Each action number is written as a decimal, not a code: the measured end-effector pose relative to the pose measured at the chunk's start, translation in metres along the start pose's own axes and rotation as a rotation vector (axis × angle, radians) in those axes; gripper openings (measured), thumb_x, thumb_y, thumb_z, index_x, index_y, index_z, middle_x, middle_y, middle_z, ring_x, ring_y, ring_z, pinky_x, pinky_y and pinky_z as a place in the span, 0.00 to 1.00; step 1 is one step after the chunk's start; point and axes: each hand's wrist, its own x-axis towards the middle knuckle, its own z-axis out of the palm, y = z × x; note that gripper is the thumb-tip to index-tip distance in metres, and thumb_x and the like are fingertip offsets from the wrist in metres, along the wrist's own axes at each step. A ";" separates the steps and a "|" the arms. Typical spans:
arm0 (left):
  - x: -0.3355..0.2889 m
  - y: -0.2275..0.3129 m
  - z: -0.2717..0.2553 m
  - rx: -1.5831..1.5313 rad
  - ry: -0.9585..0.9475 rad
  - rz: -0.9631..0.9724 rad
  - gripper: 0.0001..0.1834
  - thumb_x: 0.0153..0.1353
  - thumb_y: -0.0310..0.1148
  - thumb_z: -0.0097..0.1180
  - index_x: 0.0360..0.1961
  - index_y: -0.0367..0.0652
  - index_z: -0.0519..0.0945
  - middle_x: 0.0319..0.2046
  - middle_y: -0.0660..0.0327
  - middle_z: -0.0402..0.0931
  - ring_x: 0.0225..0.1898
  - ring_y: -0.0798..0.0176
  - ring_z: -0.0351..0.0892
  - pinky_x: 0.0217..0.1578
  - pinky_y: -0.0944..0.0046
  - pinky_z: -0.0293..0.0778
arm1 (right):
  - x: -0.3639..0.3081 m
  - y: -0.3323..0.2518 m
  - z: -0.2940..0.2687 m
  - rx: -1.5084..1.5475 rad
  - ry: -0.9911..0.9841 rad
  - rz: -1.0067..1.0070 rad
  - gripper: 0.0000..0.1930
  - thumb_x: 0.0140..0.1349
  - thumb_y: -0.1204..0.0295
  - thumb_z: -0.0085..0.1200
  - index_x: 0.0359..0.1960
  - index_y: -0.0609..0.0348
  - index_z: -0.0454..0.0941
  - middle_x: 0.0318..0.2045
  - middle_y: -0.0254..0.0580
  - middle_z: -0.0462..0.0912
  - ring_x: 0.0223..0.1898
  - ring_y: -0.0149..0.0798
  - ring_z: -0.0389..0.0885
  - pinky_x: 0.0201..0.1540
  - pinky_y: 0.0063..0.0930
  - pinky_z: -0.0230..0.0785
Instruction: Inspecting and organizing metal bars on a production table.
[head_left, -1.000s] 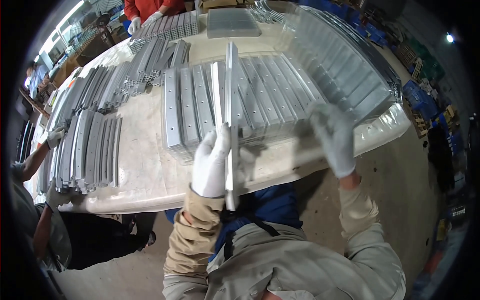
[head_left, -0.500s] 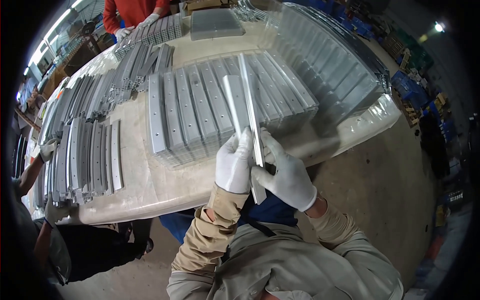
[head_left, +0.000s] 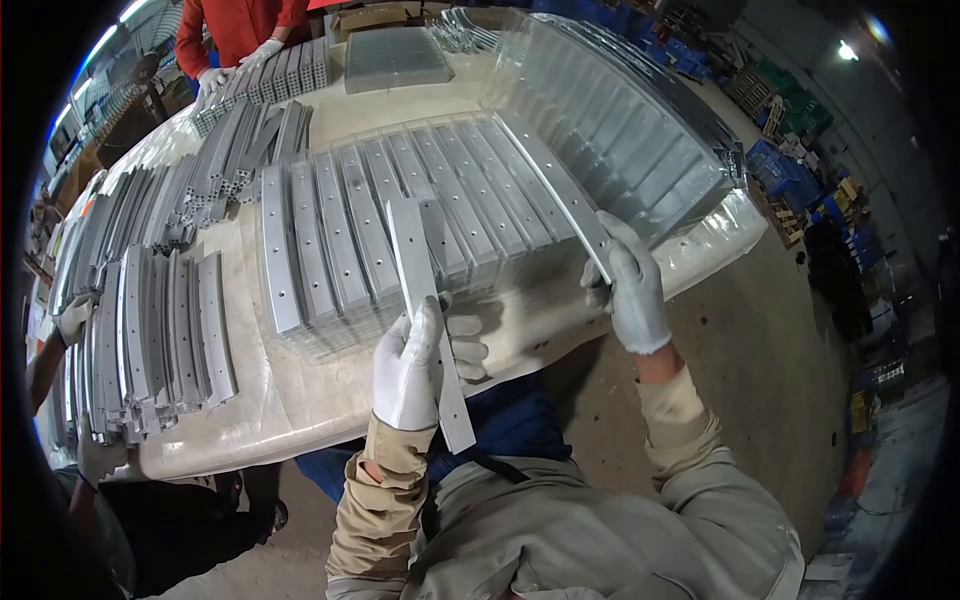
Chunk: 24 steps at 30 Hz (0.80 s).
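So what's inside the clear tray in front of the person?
Grey metal strips with small holes lie side by side in the clear tray. The strip in the left hand covers part of the row; anything underneath is hidden.

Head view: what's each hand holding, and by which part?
Left white-gloved hand: a flat grey metal strip with holes, near its middle. Right white-gloved hand: another flat grey metal strip, by its near end.

To the right of the hands point(head_left: 642, 290), well apart, there are blue crates point(head_left: 776, 168), a green pile point(head_left: 797, 100) and, farther away, a bright lamp point(head_left: 847, 50).
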 end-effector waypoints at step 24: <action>-0.010 -0.006 -0.002 0.048 -0.075 -0.056 0.32 0.75 0.49 0.54 0.63 0.27 0.69 0.41 0.46 0.83 0.35 0.58 0.86 0.33 0.65 0.81 | 0.065 -0.007 -0.005 -1.124 0.012 -0.367 0.14 0.62 0.65 0.69 0.43 0.62 0.86 0.27 0.37 0.84 0.29 0.31 0.83 0.32 0.28 0.75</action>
